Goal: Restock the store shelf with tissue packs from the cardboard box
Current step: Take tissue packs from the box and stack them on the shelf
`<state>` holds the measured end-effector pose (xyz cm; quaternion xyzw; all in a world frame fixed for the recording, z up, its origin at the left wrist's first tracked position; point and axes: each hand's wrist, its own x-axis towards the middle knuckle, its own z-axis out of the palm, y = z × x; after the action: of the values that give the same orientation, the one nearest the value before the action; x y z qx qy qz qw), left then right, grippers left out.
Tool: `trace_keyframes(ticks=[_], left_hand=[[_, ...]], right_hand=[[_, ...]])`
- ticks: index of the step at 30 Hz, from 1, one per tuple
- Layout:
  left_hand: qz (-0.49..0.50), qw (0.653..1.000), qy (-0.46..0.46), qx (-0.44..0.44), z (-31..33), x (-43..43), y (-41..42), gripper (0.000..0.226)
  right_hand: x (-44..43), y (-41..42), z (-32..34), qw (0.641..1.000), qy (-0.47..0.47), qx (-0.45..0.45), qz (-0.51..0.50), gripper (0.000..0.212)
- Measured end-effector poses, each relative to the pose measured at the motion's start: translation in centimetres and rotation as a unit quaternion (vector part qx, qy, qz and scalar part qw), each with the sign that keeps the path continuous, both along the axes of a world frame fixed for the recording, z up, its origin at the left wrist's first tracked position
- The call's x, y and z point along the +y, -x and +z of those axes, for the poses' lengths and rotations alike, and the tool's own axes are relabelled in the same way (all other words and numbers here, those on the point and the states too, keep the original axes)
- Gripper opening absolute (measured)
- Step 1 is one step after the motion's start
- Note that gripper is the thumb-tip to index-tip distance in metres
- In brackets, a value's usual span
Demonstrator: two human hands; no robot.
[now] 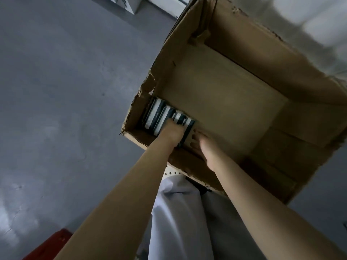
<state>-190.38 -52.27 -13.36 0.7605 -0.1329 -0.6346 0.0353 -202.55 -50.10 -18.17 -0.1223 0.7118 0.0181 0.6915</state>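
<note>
A large open cardboard box (225,87) with torn flaps stands on the floor below me. Several tissue packs (159,114), dark with white bands, stand in a row in its near left corner. Both my arms reach down into the box. My left hand (173,131) lies on top of the packs with its fingers curled over them. My right hand (203,145) is pressed against the right end of the row, fingers on the outermost pack; motion blur hides the exact grip. The rest of the box floor is bare.
Grey concrete floor (65,91) spreads to the left of the box. A red crate corner (52,244) shows at the bottom left. White clothing (178,222) hangs between my arms. Pale blurred shelf goods (309,17) sit at the top right.
</note>
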Motion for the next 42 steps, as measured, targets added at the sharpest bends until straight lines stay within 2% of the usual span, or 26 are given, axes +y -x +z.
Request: trace_keyframes(ticks=[5,11,14,17,24,30,35,39,42], left_hand=[[-0.011,0.999,-0.035,-0.008,-2.3,-0.4,0.2,0.047],[-0.045,0.997,-0.069,-0.003,-2.7,-1.0,0.6,0.043],[-0.042,0.998,-0.036,-0.003,-2.0,-0.6,0.6,0.042],[-0.012,1.000,0.002,0.002,0.5,-0.3,0.8,0.039],[0.100,0.993,0.061,0.020,11.8,-1.0,1.6,0.041],[0.101,0.985,0.141,0.017,25.2,-1.5,2.1,0.031],[0.118,0.973,0.192,0.055,39.0,-1.0,2.8,0.023],[0.120,0.955,0.259,0.078,49.8,0.2,4.2,0.015],[0.117,0.943,0.288,0.122,55.5,0.6,4.8,0.014]], right_hand=[[0.1,-0.9,-1.9,0.999,-0.004,-0.005,0.045,0.039],[-0.5,-0.3,-1.5,0.999,0.005,-0.030,0.019,0.043],[-1.3,0.5,0.2,0.999,0.026,-0.023,0.007,0.038],[-2.1,1.4,2.7,0.997,0.069,-0.016,0.037,0.037],[-4.5,3.3,15.0,0.990,0.135,-0.044,0.001,0.030],[-4.7,5.5,29.1,0.980,0.195,-0.032,-0.020,0.021],[-4.9,7.1,43.1,0.970,0.229,-0.036,-0.068,0.026],[-4.1,8.0,53.5,0.962,0.261,-0.052,-0.066,0.029],[-3.2,8.5,59.6,0.953,0.294,-0.042,-0.063,0.044]])
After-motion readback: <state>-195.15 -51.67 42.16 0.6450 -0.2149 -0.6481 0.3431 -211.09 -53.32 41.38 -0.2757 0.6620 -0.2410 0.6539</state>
